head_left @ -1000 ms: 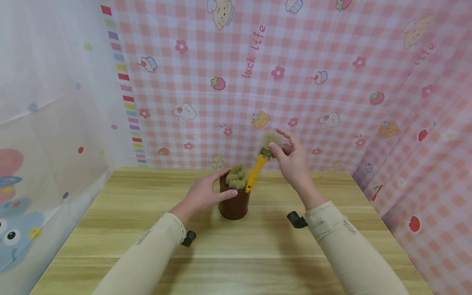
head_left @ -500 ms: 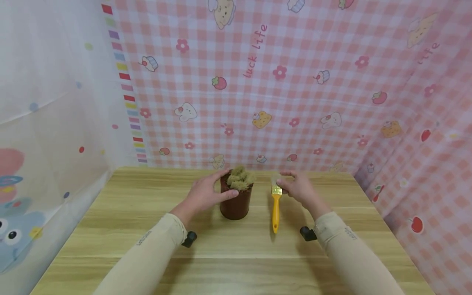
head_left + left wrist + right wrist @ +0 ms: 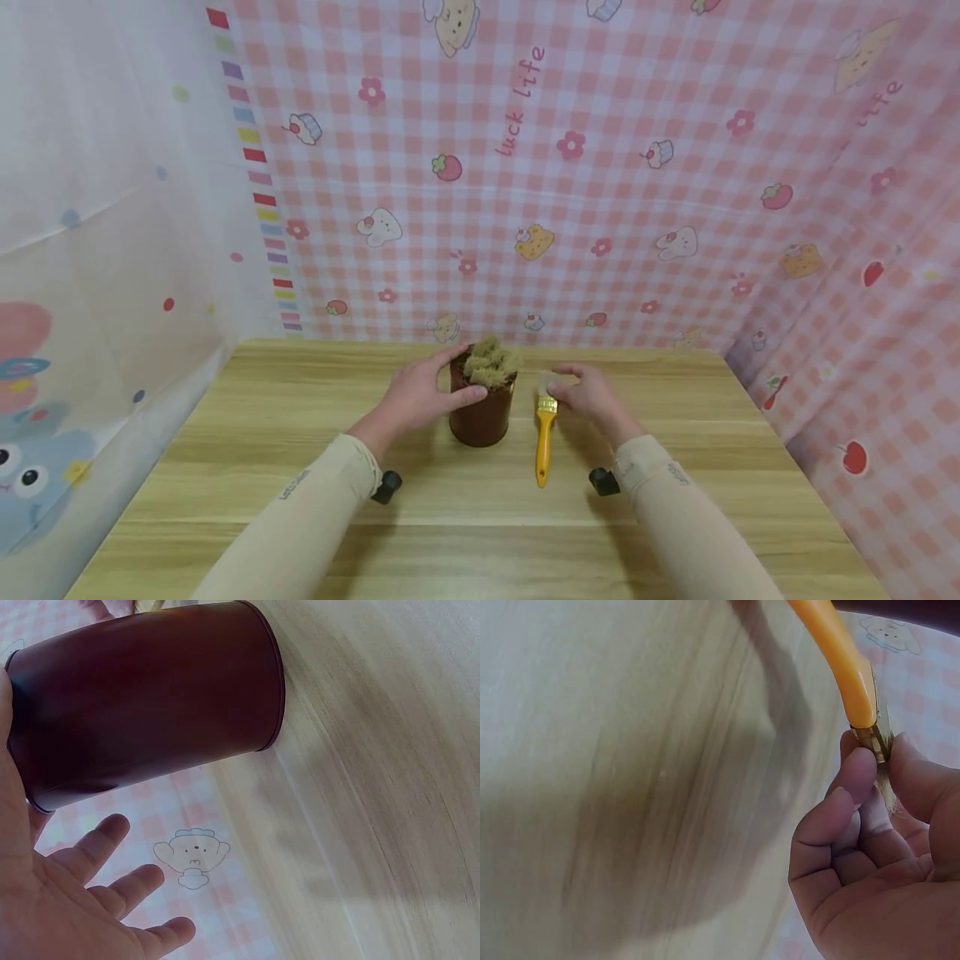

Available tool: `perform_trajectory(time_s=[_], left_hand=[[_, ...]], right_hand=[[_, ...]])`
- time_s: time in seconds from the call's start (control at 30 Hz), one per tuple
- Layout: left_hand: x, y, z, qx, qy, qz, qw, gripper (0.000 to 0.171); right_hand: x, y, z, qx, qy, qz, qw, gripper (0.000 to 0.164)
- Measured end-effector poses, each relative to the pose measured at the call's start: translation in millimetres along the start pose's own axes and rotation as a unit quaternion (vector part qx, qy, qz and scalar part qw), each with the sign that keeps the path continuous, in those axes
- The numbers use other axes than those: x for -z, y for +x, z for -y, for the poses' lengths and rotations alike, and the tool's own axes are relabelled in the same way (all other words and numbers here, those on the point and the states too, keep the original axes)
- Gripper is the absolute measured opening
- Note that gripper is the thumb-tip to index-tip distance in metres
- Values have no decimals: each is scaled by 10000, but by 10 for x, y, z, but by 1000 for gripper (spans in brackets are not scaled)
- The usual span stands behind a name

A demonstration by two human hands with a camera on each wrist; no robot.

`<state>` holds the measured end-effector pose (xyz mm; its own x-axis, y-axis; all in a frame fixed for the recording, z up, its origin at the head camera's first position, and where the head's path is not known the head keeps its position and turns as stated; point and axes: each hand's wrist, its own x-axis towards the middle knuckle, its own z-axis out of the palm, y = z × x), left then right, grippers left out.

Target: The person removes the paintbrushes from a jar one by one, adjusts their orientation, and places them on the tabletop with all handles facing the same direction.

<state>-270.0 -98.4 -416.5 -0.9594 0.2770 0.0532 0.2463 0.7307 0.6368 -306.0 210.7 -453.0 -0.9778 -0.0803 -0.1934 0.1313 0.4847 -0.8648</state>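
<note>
A dark brown cylindrical pot (image 3: 480,423) stands upright on the table, with tufts of tan fibrous stuffing (image 3: 489,367) showing above its rim. My left hand (image 3: 415,398) grips the pot near its top, thumb across the front and index finger along the far side; in the left wrist view the other fingers (image 3: 135,889) spread free of the wall. To the right of the pot, my right hand (image 3: 591,397) pinches a flat paintbrush (image 3: 543,442) by its bristle end, the yellow handle pointing toward me. In the right wrist view the thumb and fingertips close beside its gold ferrule (image 3: 871,741).
The wood-grain table (image 3: 480,542) ends at a pink checked cloth (image 3: 570,200) hung behind it and along the right. A white printed curtain (image 3: 112,208) hangs at the left. Black wrist mounts (image 3: 386,487) stick out from both cuffs.
My right hand has lowered the paintbrush from above and beside the pot, then shifted it slightly left; its handle now points toward me. My left hand keeps its grip on the pot.
</note>
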Motion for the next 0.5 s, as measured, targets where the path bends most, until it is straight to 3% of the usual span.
perform_trajectory(time_s=[0.5], left_hand=[[-10,-10,22,36,3,7,10000,91]], right_hand=[[-231,106,-131,225,-773,-166,9966,51]])
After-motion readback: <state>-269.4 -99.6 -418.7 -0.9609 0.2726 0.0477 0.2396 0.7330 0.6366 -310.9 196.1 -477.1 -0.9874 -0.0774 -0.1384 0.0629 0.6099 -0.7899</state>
